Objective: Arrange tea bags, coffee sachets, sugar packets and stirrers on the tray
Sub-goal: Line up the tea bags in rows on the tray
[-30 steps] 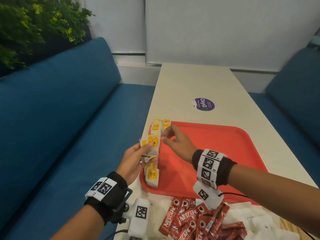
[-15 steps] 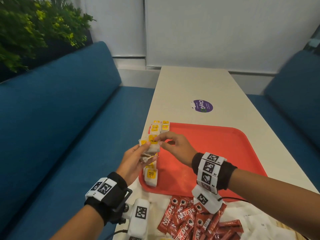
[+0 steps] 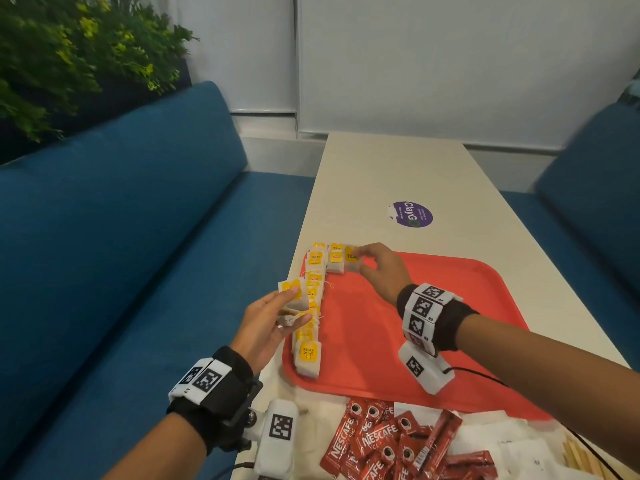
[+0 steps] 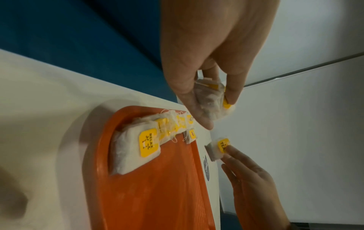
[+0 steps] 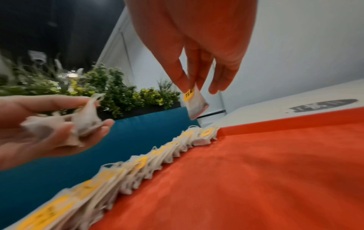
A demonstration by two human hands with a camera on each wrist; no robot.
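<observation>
The sugar packets (image 3: 519, 452) and stirrers (image 3: 576, 457) are cut off at the head view's lower edge, beside sachets (image 3: 377, 441) printed "NESCAFE". The right hand (image 3: 379, 271) pinches a tea bag (image 3: 351, 259) tagged "TEA" over the red tray's (image 3: 433, 323) far left corner. The left hand (image 3: 266, 322) grips a small bunch of tea bags (image 3: 292, 301) beside the row (image 3: 311, 306) along the tray's left edge, the nearest tagged "RELAX".

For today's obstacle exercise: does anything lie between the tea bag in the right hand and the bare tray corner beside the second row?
Nothing visible does. The right hand pinches the tea bag above the tray, right of the bags already laid.
</observation>
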